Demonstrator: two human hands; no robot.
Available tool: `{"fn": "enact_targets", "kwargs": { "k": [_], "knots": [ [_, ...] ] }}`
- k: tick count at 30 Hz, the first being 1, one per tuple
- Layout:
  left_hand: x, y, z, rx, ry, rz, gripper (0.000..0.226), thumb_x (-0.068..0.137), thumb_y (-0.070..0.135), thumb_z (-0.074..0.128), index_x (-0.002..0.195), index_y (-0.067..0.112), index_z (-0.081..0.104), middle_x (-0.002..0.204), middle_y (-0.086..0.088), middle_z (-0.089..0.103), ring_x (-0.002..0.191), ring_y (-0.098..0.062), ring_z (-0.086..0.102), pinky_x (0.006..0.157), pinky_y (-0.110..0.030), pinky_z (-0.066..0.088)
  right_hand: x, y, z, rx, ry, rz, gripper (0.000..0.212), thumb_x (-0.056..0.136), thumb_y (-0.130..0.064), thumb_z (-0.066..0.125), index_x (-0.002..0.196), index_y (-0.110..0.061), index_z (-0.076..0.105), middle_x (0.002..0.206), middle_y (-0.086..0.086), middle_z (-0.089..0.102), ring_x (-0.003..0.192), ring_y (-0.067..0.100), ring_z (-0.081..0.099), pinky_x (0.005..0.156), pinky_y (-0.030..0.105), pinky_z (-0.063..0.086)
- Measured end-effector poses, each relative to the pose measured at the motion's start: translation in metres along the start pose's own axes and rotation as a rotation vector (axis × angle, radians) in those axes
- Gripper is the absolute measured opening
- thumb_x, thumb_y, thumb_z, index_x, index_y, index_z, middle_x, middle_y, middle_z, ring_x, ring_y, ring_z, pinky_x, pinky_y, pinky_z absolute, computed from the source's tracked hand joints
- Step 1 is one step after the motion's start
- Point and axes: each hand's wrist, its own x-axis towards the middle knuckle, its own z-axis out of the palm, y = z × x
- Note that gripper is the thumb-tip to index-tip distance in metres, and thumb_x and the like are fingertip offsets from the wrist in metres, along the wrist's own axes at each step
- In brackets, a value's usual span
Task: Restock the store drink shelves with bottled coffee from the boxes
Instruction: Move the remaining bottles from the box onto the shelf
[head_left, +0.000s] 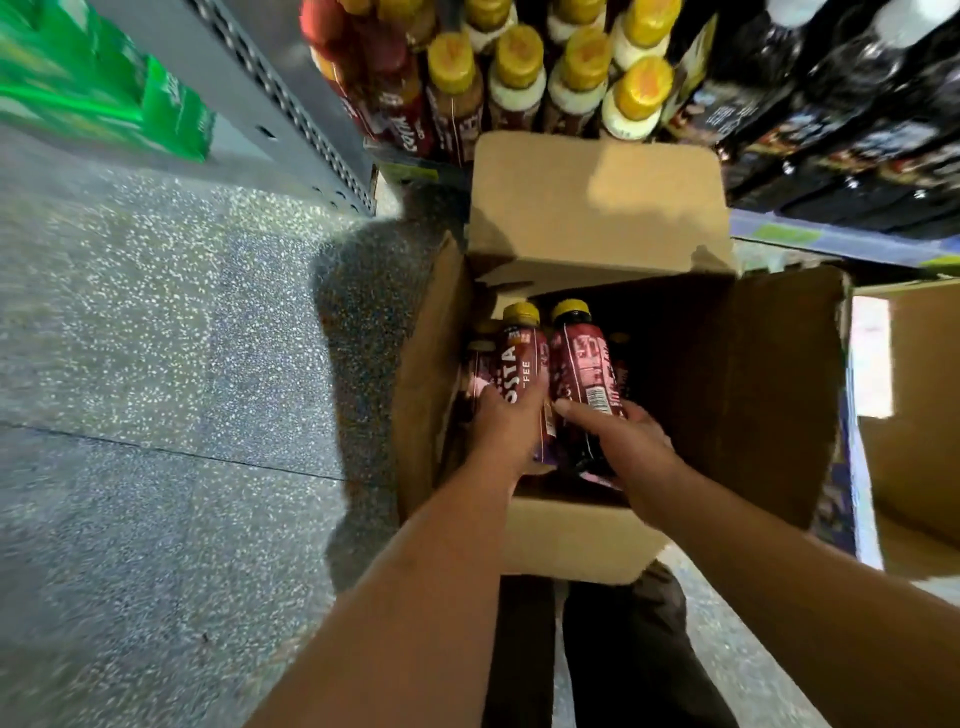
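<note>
The left hand (506, 418) grips the left bottle (521, 353) round its lower body, fingers and thumb curled over the label. The right hand (626, 439) grips the right bottle (581, 366) likewise, one digit laid across the label's white print and the others wrapped round the bottle's right side. Both bottles are dark red with yellow caps, and are tilted so the caps point away from the fingertips. They lie side by side, touching or nearly so, in the mouth of the open box (571, 538). Just left of the left fingers, deeper in the box, there seem to be more bottles (479, 364), though it is too dim there to count them. Beyond the fingertips the far flap (597, 197) stands up. Past it the shelf bottles (519, 78) stand in rows with yellow caps. Right of the right fingers is the box's dark inner wall, then a second box (914, 415). The box stands on the speckled floor (156, 338).
</note>
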Motion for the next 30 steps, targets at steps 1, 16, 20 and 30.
{"fn": "enact_targets", "kwargs": {
  "k": [1,16,20,30],
  "knots": [
    [-0.010,0.003,-0.002,0.019,0.016,0.015,0.072,0.084,0.053,0.061,0.144,0.028,0.029,0.135,-0.011,0.048,0.114,-0.035,0.055,0.079,-0.051,0.056,-0.010,-0.003,-0.001,0.017,-0.011,-0.011,0.085,0.061,-0.046,0.083,0.133,-0.023,0.045,0.124,0.005,0.056,0.107,0.024,0.059,0.087,0.039,0.053],
    [-0.158,0.028,-0.030,-0.257,-0.085,0.187,0.060,0.078,0.028,0.075,0.126,0.019,0.042,0.119,-0.009,0.059,0.103,-0.030,0.063,0.084,-0.049,0.054,-0.165,-0.042,-0.056,0.078,-0.445,-0.159,0.044,0.077,-0.025,0.070,0.117,-0.012,0.057,0.109,0.013,0.069,0.102,0.030,0.065,0.083,0.039,0.053],
    [-0.212,0.039,-0.034,-0.253,-0.144,0.291,0.050,0.079,0.021,0.074,0.119,0.022,0.043,0.112,-0.006,0.061,0.100,-0.027,0.063,0.086,-0.047,0.051,-0.208,-0.050,-0.075,0.041,-0.515,-0.234,0.049,0.075,-0.013,0.065,0.123,-0.012,0.055,0.107,0.015,0.071,0.093,0.031,0.069,0.077,0.038,0.056],
    [-0.349,0.105,-0.037,-0.120,-0.085,0.601,0.064,0.052,0.053,0.084,0.109,0.044,0.055,0.104,0.008,0.070,0.095,-0.020,0.068,0.087,-0.049,0.052,-0.355,-0.107,-0.105,-0.005,-0.523,-0.584,0.040,0.084,0.011,0.050,0.116,-0.011,0.061,0.106,0.019,0.071,0.091,0.035,0.070,0.073,0.041,0.058]
  ]
}}
